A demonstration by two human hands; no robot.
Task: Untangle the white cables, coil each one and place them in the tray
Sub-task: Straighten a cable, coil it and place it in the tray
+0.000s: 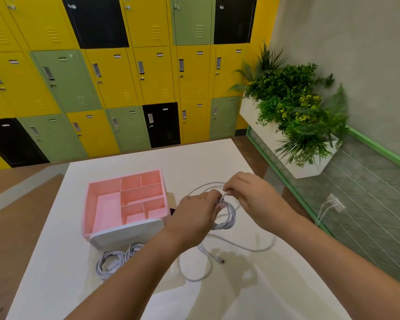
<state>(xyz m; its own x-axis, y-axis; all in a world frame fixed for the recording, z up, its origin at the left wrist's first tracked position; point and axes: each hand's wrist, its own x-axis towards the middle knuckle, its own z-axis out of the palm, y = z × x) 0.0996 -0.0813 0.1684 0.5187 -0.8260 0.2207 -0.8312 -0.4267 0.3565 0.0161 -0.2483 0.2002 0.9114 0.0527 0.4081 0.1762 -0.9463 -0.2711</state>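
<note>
Above the white table, my left hand (198,214) grips a coil of white cable (229,217) whose loops hang down to its right. My right hand (249,192) pinches the cable's end at the top of that coil, close to my left fingers. A loose stretch of the same or another white cable (247,247) trails over the table below, ending in a plug (220,259). Two coiled white cables (116,259) lie in front of the pink tray (88,204), outside it. The tray's compartments hold no cable.
A white lid or panel (125,234) leans at the tray's near edge. The table's right edge (259,181) borders a green-framed glass rail (286,181) with a planter (293,116). Yellow, green and black lockers (116,88) stand behind.
</note>
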